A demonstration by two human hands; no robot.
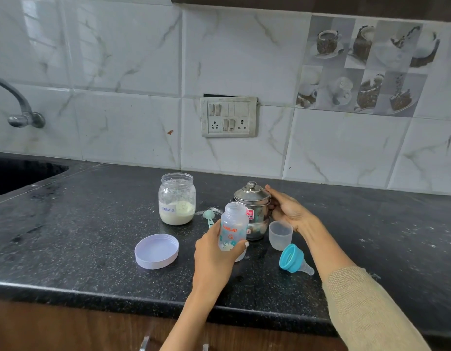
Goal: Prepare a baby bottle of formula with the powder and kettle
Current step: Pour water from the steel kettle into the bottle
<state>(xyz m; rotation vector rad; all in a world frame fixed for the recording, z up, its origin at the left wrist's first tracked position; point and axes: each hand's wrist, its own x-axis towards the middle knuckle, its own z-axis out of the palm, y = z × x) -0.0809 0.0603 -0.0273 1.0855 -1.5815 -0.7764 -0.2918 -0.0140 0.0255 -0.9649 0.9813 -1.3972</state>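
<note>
On the black worktop (93, 236) stand one open jar (177, 198) of powder, one steel kettle (253, 211) with its lid on, one clear cap (280, 235), one lilac jar lid (156, 251), one scoop (209, 217) and one blue teat ring (294, 258) lying on its side. The left hand (214, 257) grips the one baby bottle (233, 230), fingers curled round its lower half; the bottle stands upright, mouth up, just before the kettle. The right hand (287, 211) rests on the kettle's side, fingers fairly straight.

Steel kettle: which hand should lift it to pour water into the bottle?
Right. The right hand already rests against the steel kettle, fingers at its lid rim. The left hand grips the open bottle, so it's probably best kept steadying that.
</note>
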